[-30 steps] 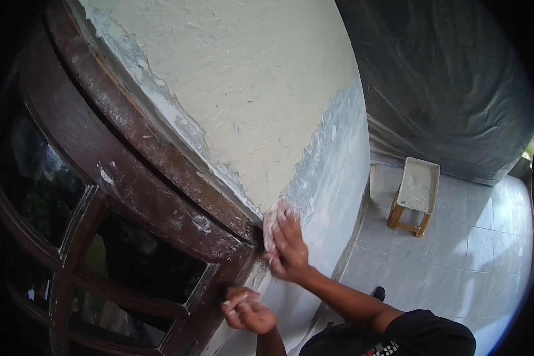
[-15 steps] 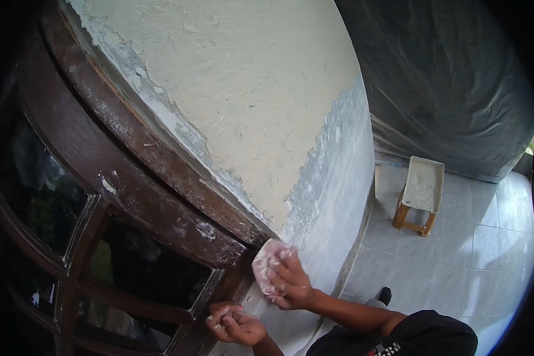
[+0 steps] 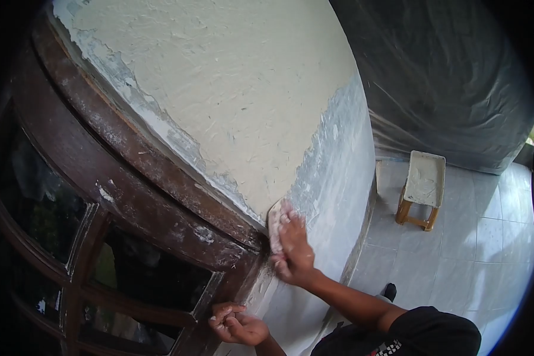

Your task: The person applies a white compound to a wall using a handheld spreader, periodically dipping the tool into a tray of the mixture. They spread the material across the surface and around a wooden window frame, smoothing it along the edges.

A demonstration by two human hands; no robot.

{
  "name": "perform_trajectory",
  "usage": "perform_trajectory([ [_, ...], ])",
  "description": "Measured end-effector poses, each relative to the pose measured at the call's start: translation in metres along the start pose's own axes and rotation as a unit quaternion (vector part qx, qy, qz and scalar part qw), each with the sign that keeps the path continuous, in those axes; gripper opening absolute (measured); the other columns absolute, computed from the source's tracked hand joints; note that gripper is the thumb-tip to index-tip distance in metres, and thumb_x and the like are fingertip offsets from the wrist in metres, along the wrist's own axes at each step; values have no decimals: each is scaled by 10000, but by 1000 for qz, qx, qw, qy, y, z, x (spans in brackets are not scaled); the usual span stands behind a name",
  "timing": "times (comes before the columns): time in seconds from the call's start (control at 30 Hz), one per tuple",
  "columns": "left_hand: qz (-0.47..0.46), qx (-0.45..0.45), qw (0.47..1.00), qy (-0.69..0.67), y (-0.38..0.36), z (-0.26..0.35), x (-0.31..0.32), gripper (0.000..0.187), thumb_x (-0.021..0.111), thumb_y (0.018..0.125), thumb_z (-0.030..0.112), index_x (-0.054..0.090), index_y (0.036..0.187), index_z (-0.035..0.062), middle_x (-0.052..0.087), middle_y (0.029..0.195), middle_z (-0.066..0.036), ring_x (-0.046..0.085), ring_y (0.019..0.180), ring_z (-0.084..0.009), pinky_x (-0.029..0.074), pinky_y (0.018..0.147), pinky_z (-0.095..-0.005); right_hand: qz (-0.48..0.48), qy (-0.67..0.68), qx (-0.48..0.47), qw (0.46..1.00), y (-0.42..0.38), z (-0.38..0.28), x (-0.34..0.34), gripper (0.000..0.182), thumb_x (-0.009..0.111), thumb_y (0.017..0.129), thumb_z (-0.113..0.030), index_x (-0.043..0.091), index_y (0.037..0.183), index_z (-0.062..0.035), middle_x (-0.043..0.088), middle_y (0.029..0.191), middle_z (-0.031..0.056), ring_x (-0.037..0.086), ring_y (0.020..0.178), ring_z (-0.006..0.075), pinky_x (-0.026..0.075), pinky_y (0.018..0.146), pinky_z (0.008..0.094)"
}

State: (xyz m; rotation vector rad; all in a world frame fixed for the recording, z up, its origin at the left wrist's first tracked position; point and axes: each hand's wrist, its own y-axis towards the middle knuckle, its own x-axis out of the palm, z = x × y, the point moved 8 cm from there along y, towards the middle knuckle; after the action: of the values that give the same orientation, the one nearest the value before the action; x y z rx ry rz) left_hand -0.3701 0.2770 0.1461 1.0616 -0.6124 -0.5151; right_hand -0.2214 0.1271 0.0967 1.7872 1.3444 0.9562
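Observation:
My right hand (image 3: 295, 246) is closed on a flat putty scraper (image 3: 276, 228), pale and smeared. The scraper is against the wall (image 3: 219, 107), at the lower tip of the cream filler coat, close beside the brown wooden door frame (image 3: 160, 178). White filler marks the fingers of that hand, which are partly blurred. Near the lower part of the frame, my left hand (image 3: 238, 324) is curled closed with filler on its fingers. Whether anything is inside it is hidden.
A tray (image 3: 426, 178) of pale filler rests on a brown stool (image 3: 418, 216) on the grey tiled floor (image 3: 457, 255). Dark plastic sheeting (image 3: 445, 83) hangs behind it. Glass door panes (image 3: 154, 267) are at the left, and a dark shoe (image 3: 390, 291) shows below.
My right hand has moved up the wall with the scraper, which has turned from showing its broad face to nearly edge-on. My left hand has hardly moved. The view has shifted slightly.

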Motion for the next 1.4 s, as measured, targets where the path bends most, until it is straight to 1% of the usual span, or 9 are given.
perform_trajectory([
  [0.13, 9, 4, 1000, -4, -1, -2, -1, 246, 472, 920, 184, 527, 981, -47, 522, 700, -122, 464, 588, -165, 361, 559, -264, -91, 56, -61, 992, -30, -36, 17, 655, 815, 755, -164, 560, 1339, -11, 541, 1399, 246, 430, 1371, 489, 176, 1153, 668],
  [0.5, 1, -1, 1000, 2, 3, 0, 3, 244, 474, 926, 179, 533, 974, -53, 518, 648, -105, 476, 595, -174, 388, 563, -280, 37, -31, -27, 998, 9, 2, -22, 541, 683, 847, -62, 547, 1368, -6, 528, 1427, 251, 383, 1410, 480, 161, 1173, 636],
  [0.73, 13, 13, 1000, 10, 2, -1, 2, 232, 464, 933, 179, 532, 958, -41, 515, 607, -84, 485, 601, -181, 401, 561, -291, -127, 42, -60, 989, -31, -35, 11, 396, 682, 869, -131, 634, 1258, -74, 598, 1363, 208, 451, 1371, 464, 165, 1172, 630],
  [0.87, 2, 10, 1000, 19, 1, 1, 2, 231, 452, 939, 173, 524, 976, -43, 521, 610, -88, 488, 603, -182, 395, 553, -293, 19, -15, 7, 1000, 3, -4, -11, 362, 643, 921, -157, 632, 1274, -79, 574, 1394, 219, 427, 1391, 457, 194, 1168, 614],
  [0.93, -18, 10, 999, 26, 3, 2, 5, 224, 447, 941, 167, 521, 978, -41, 532, 622, -95, 490, 606, -183, 388, 545, -293, -48, 7, -60, 997, -7, -9, 11, 569, 708, 745, -141, 595, 1294, -41, 508, 1428, 280, 372, 1415, 472, 178, 1175, 617],
  [0.97, -20, 13, 999, 22, 4, 1, 6, 224, 447, 941, 167, 521, 978, -41, 532, 622, -95, 490, 606, -183, 388, 545, -293, -175, -6, -44, 983, -37, -4, 33, 595, 709, 771, -186, 565, 1340, -84, 460, 1479, 263, 335, 1444, 455, 168, 1176, 625],
  [1.07, -22, 34, 999, 5, 2, 0, 6, 252, 466, 927, 189, 534, 969, -50, 532, 697, -118, 489, 591, -172, 383, 555, -276, -220, -5, -119, 968, -61, -25, 23, 470, 646, 874, -247, 577, 1317, -104, 459, 1494, 225, 356, 1434, 441, 188, 1168, 627],
  [1.2, 5, 10, 1000, 24, 2, 2, 4, 243, 455, 932, 188, 532, 945, -42, 530, 660, -104, 491, 596, -178, 391, 560, -286, 34, -72, -54, 995, 29, 16, -30, 428, 551, 907, -57, 550, 1328, 21, 538, 1388, 272, 426, 1379, 475, 290, 1137, 604],
  [1.4, -24, 16, 1000, 3, 5, 0, 6, 236, 455, 931, 179, 528, 947, -44, 539, 683, -110, 495, 602, -176, 397, 572, -285, -101, -51, -92, 989, -9, 21, -24, 523, 603, 842, -2, 538, 1361, -4, 527, 1416, 256, 414, 1383, 492, 200, 1172, 590],
])
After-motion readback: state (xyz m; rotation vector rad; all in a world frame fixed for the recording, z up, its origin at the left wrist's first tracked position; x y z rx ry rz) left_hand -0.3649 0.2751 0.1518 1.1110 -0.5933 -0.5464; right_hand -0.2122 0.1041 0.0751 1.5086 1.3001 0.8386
